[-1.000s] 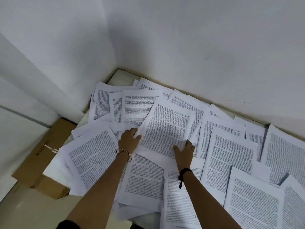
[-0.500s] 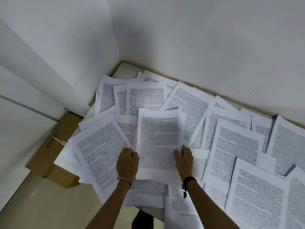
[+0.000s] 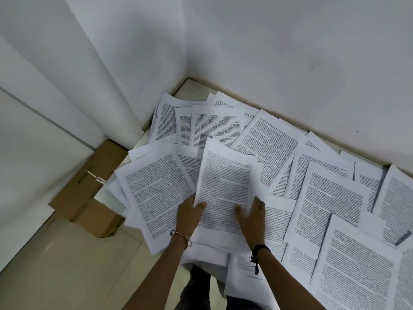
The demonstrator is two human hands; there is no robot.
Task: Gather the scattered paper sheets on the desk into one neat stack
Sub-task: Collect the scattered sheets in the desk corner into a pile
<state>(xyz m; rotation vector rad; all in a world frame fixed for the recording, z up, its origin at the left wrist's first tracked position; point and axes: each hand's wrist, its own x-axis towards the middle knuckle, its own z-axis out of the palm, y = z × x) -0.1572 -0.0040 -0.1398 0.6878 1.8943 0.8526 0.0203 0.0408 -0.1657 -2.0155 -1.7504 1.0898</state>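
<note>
Several printed paper sheets (image 3: 330, 198) lie scattered and overlapping over the desk (image 3: 190, 88) in a wall corner. One printed sheet (image 3: 223, 182) sits on top in front of me, tilted slightly right. My left hand (image 3: 188, 217) grips its lower left edge, thumb on the print. My right hand (image 3: 251, 217) lies on its lower right part with fingers spread flat. A large sheet (image 3: 154, 193) lies just left of my left hand, overhanging the desk's near edge.
White walls meet in a corner behind the desk. A brown cardboard box (image 3: 89, 191) stands on the floor at the desk's left end. Beige floor tiles (image 3: 67, 265) show at lower left. Sheets hang over the near desk edge by my legs.
Both hands have drawn the top sheet nearer to me and turned it from tilted to nearly straight. My right hand shifted from its edge onto its face.
</note>
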